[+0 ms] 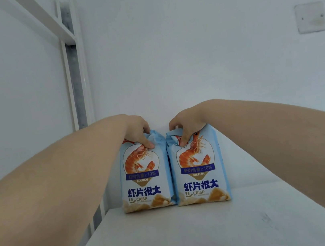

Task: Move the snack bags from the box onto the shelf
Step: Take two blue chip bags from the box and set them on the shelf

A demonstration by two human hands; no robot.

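Blue and white, the left prawn crisp bag (144,178) stands on the white shelf (195,233). The left hand (137,129) pinches its top, thumb in front. The right prawn crisp bag (199,173) touches it (both stand straight up), and the right hand (188,122) pinches its top too. To do this well, let go softly, one hand at a time, so no bag tips over.
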